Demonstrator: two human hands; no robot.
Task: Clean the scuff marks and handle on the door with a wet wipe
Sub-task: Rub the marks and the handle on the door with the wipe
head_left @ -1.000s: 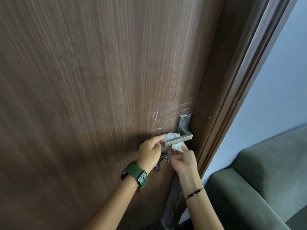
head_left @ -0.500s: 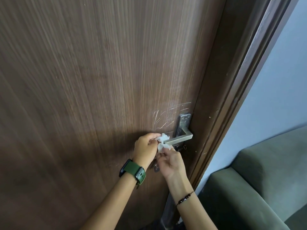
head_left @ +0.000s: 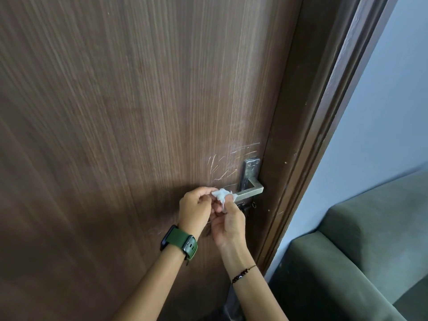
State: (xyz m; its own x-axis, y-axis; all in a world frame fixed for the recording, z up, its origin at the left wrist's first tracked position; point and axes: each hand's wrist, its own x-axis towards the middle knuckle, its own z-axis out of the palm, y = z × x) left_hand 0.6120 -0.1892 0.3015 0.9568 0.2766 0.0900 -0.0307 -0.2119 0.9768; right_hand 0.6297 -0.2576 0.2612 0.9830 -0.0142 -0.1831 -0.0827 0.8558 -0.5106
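Note:
A dark brown wooden door (head_left: 139, 126) fills most of the view. Pale scuff marks (head_left: 225, 164) streak the wood just left of and above the metal lever handle (head_left: 250, 192). A crumpled white wet wipe (head_left: 221, 195) sits at the free left end of the lever. My left hand (head_left: 196, 208), with a green watch on the wrist, pinches the wipe from the left. My right hand (head_left: 229, 224), with a bead bracelet, holds the wipe from below, fingers closed on it. The lever's tip is hidden by wipe and fingers.
The door frame (head_left: 308, 144) runs down the right of the door, with a pale blue wall (head_left: 382, 112) beyond. A dark green sofa (head_left: 361, 256) stands at the lower right, close to the frame. A lock fitting (head_left: 249, 207) sits under the lever.
Both hands and the wipe have slid left along the lever, from near its bend to its free end. More of the bare lever now shows.

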